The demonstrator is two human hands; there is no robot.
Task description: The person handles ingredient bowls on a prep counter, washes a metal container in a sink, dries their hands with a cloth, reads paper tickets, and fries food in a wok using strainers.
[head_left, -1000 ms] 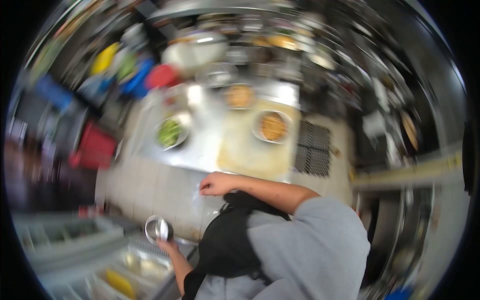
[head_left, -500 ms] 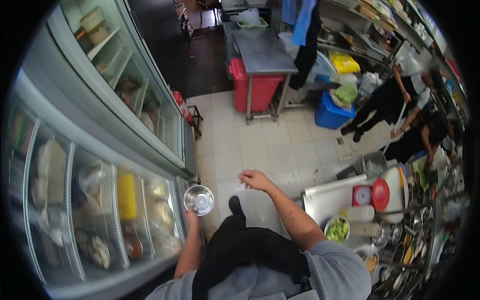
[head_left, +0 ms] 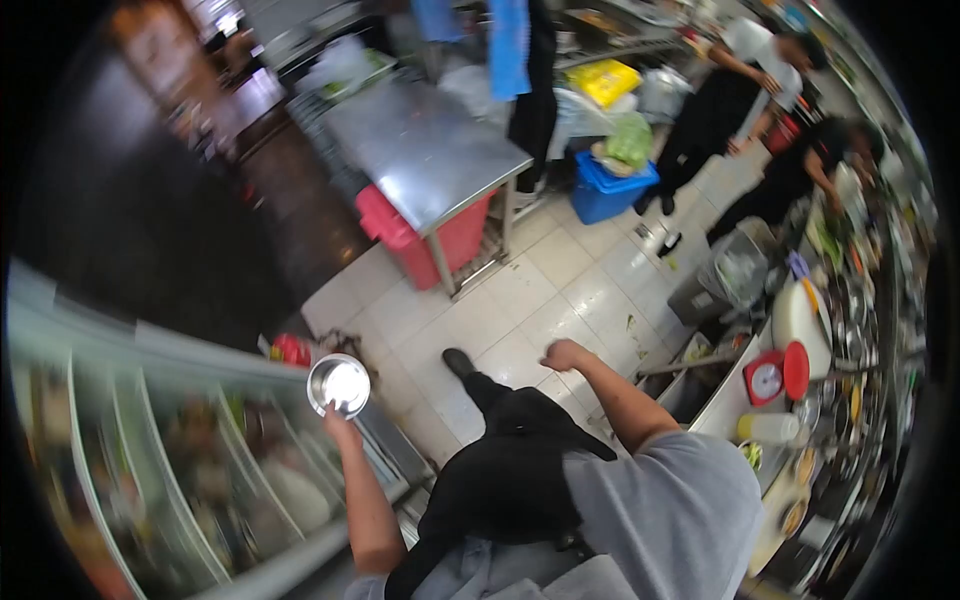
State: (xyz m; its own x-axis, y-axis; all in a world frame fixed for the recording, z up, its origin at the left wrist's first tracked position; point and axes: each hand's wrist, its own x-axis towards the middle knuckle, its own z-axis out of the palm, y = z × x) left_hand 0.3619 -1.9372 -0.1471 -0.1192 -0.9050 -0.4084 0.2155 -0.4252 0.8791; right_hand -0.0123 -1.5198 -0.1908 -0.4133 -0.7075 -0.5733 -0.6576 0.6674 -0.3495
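A round metal bowl [head_left: 340, 385] is gripped at its near rim by my left hand [head_left: 341, 425], out in front of the glass-fronted fridge on the left. Its inside shines brightly, and I make out no food in it. My right hand [head_left: 565, 355] hangs over the tiled floor, away from any object. Its fingers are curled in, and nothing shows in them.
A steel table [head_left: 430, 140] stands ahead over a red bin [head_left: 405, 240]. Beyond is a blue bin [head_left: 610, 190]. Two people [head_left: 715, 95] work at the right. A counter holds a red scale [head_left: 765, 378]. The fridge [head_left: 220, 480] lines my left side.
I have walked forward and my view has turned, bringing the steel table closer. The bowl travels along in my left hand. My right hand's fingers are more curled than before.
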